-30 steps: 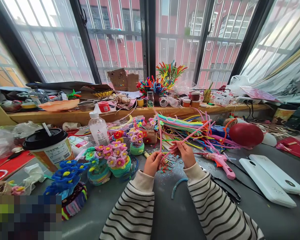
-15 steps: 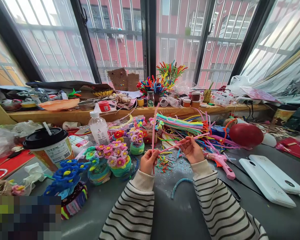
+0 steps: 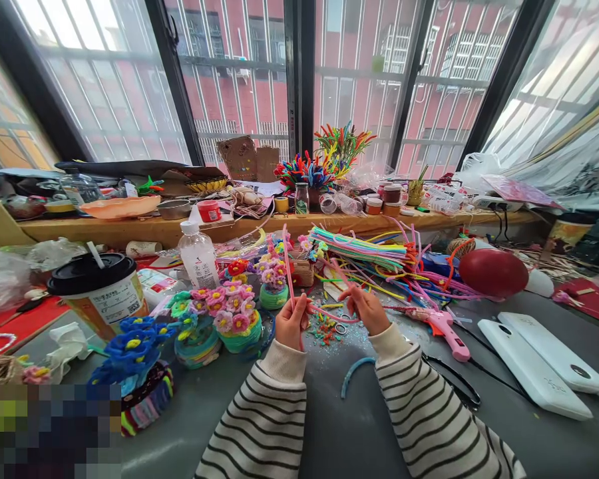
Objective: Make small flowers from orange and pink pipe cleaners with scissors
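Bending stage, apparently: left hand (image 3: 292,322) pinches pink pipe cleaner (image 3: 287,263), right hand (image 3: 367,309) grips its curved span; next fold wants steady left hold.

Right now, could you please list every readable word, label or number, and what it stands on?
No text anywhere is legible.
Paper cup: label print, too small.
Clear bottle: label print, too small.
Red jar: print, blurred.
Window frame: marks, too small.
Sill bottle: label, too small.

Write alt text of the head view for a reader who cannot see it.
A left hand and a right hand hold pink pipe cleaner over a grey table. Pots of fuzzy flowers stand at left; a pink glue gun lies at right.
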{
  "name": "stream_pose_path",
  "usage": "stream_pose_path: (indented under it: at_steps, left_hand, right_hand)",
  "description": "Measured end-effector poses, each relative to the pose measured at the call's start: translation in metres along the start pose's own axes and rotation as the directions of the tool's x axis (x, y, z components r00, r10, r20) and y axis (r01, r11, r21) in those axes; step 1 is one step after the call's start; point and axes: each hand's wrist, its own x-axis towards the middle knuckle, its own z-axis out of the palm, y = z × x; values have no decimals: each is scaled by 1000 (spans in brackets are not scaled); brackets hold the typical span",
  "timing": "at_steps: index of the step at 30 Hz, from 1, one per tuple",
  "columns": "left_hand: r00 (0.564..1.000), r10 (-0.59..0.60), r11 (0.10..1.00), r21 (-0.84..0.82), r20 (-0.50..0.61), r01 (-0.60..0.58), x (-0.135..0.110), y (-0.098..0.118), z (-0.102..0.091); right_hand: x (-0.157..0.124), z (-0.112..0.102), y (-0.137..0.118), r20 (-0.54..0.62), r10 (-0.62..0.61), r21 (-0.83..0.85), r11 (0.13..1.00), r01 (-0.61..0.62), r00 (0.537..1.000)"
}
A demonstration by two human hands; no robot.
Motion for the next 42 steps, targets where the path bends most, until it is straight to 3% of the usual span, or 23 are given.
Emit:
stream_pose_path:
  at_steps: [3,6,13,19,28,42]
  left_hand:
    - [999,41,999,31,-28,-40,-1,2,1]
    - [993,92,993,78,-75,-86,-3,4,2]
    - [983,83,996,57,-164,-75,-2,2,1]
    - [986,106,992,79,-129,-97,-1,1,0]
    - [990,98,991,102,-102,-87,-4,1,1]
    - [974,190,970,180,-127,-165,0,-3,-6]
  right_hand:
    - [-3,4,-3,122,-90,-255,960,119,988]
    - [-5,5,-6,239,-85,-333,929,164,967]
    - [-8,8,-9,392,-32,-332,927,173,920]
    - [-10,11,-12,544,16,-235,963,134,839]
    - [-11,8,-11,580,27,-290,941,175,814]
    - [-9,-1,-8,606,38,-335,918,212,794]
